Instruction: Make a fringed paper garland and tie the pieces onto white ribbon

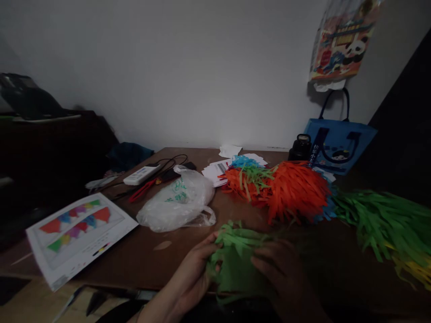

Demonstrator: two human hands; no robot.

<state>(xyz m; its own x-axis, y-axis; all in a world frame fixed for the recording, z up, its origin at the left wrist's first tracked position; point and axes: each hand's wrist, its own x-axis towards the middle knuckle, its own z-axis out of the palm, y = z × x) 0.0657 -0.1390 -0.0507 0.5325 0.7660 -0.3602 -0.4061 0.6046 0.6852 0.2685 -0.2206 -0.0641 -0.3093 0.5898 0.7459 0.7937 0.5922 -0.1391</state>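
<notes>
A light green piece of fringed paper [235, 262] is held between my hands at the table's front edge. My left hand [198, 264] grips its left side, thumb on top and fingers curled behind. On its right side lies my right hand [281, 264], fingers bent against the paper and blurred by motion. Thin green strips hang from the paper's upper and lower edges. Beyond my hands sits an orange-red fringed bundle [298, 188], with light green and blue strips around it. A darker green fringed bundle [393, 220] lies to the right, over some yellow strips [412, 269].
A clear plastic bag [178, 197] rests mid-table, beside a white power strip [142, 174] and cords. A printed sheet [81, 237] is at the left edge. At the back right stand a black bottle [299, 148] and a blue bag [340, 143].
</notes>
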